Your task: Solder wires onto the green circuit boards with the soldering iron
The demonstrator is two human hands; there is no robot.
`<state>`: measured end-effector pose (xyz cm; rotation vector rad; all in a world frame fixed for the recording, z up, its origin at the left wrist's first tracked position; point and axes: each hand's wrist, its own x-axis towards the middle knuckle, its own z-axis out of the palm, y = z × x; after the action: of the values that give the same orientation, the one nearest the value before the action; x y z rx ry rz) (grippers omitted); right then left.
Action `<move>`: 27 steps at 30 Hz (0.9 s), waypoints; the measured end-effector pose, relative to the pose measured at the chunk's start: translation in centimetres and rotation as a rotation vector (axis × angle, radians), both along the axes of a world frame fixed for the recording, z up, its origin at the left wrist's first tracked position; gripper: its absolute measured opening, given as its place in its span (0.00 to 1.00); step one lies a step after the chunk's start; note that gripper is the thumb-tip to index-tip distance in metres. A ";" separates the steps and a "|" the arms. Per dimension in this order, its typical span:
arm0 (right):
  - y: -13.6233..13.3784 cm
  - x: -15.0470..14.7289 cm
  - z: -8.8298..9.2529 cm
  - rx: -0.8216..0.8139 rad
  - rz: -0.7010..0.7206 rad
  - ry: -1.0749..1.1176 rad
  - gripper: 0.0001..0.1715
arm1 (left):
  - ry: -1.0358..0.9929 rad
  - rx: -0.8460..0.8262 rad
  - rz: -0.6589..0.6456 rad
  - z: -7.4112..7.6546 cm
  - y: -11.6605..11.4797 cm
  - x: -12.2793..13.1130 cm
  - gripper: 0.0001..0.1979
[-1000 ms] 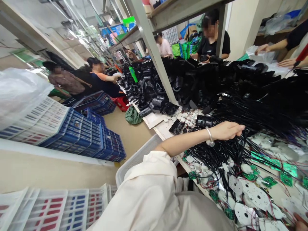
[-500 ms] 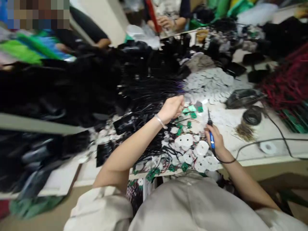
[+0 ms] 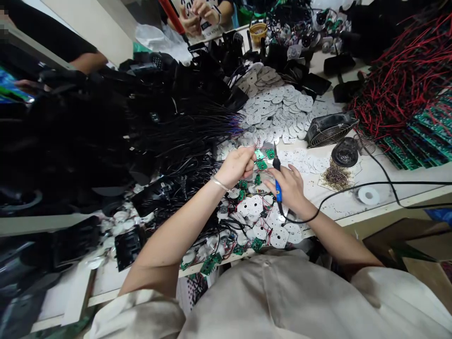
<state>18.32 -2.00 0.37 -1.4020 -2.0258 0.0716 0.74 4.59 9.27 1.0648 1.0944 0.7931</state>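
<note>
My left hand [image 3: 236, 168], with a bangle at the wrist, is closed in a pinch over small green circuit boards [image 3: 261, 165]. Thin reddish wires show by its fingertips, but what it grips is too small to make out. A blue-handled soldering iron [image 3: 278, 190] is in my right hand [image 3: 290, 187], its tip pointing away from me beside the boards. White perforated discs [image 3: 250, 207] with wires and more boards lie below both hands. Beyond them spreads a heap of white plates [image 3: 278, 106].
Black cables [image 3: 197, 122] and black housings fill the left. At right are a small fan [image 3: 330, 129], a dark round holder [image 3: 345, 152], a white roll [image 3: 368, 195], the iron's cord and red-wired boards [image 3: 406, 94]. Another person's hands [image 3: 199, 14] are across the table.
The view has shifted right and sharpened. My right hand has come closer to my left, bringing the soldering iron tip beside the small green boards. The left hand stays pinched.
</note>
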 end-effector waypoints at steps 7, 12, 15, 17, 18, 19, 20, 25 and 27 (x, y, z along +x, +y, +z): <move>1.8 -2.9 0.0 0.036 0.072 -0.063 0.20 | -0.049 -0.007 -0.012 1.7 -1.3 1.0 0.21; 1.6 -1.4 -0.3 0.081 0.018 0.188 0.17 | 0.064 0.217 0.118 -0.6 -2.0 0.6 0.10; 1.7 -0.5 0.3 0.198 0.043 0.317 0.11 | 0.268 0.474 0.115 -3.2 -2.9 0.4 0.11; 1.8 -0.1 1.0 0.236 0.102 0.366 0.10 | 0.406 0.604 -0.065 -4.2 -3.8 0.9 0.14; 1.8 0.1 1.4 0.255 0.111 0.378 0.09 | 0.454 0.653 -0.155 -4.4 -4.2 1.3 0.14; 1.7 0.2 1.8 0.268 0.103 0.386 0.09 | 0.482 0.686 -0.219 -4.4 -4.5 1.8 0.12; 1.7 0.3 2.2 0.285 0.090 0.389 0.10 | 0.494 0.702 -0.246 -4.3 -4.8 2.2 0.12; 0.5 -0.5 3.8 0.285 0.084 0.381 0.08 | 0.468 0.666 -0.132 -3.1 -5.8 2.4 0.09; 0.1 -1.2 4.1 0.267 0.082 0.427 0.08 | 0.441 0.672 -0.090 -3.1 -6.3 1.9 0.07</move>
<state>17.11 -1.85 4.49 -1.0346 -1.6666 0.1210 2.68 -1.69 6.17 1.9109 1.1570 0.9016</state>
